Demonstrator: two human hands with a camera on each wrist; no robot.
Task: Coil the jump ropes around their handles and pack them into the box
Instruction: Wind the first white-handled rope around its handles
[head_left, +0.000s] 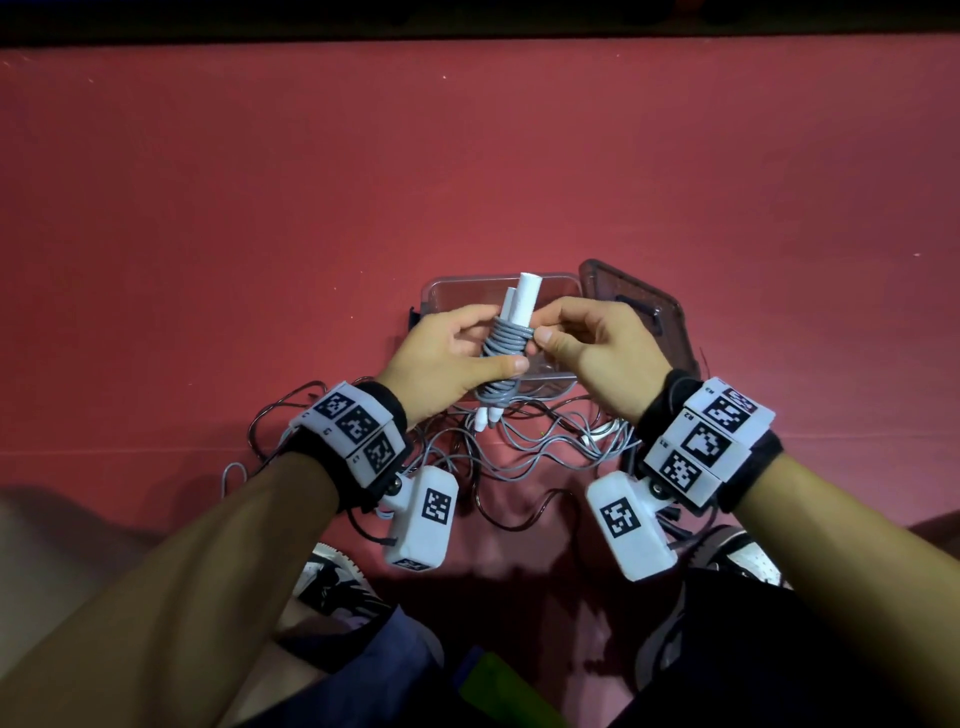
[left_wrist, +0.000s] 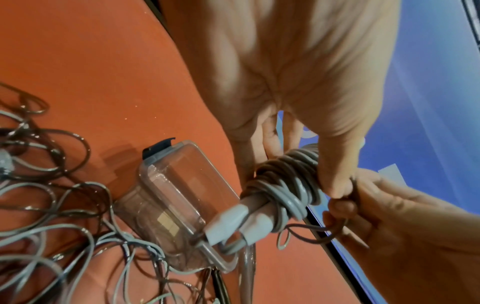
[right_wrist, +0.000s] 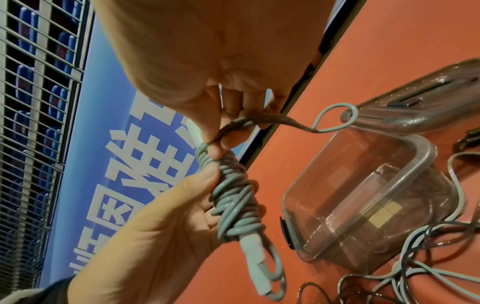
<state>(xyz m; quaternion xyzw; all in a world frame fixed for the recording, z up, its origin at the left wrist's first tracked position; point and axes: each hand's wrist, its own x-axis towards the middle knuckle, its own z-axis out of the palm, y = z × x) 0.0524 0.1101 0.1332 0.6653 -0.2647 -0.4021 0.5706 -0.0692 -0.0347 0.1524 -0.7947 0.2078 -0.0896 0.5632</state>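
The left hand (head_left: 447, 358) is wrapped round a pair of white handles (head_left: 522, 301) held side by side, thumb laid across the grey rope (head_left: 506, 345) already wound around them. The right hand (head_left: 592, 343) pinches the end of that rope between thumb and forefinger right at the top of the coil, its other fingers curled in — the last stretch of rope runs out from the pinch in a small loose loop (right_wrist: 335, 119). The bundle is held in the air between the two hands, the handles' plain ends pointing away from the person and their tapered ends pointing back toward the wrists.

Just under and beyond the hands stands the clear plastic box (head_left: 441, 296), open, with a dark clip on its left side. Its tinted lid (head_left: 639, 312) lies to the right of the right hand, touching the box's edge. Below the wrists, nearer the person, a tangle of loose ropes (head_left: 524, 447) — grey ones and thin dark ones — sprawls on the red floor (head_left: 260, 208). Each wrist carries a white band with black-and-white markers (head_left: 358, 426).
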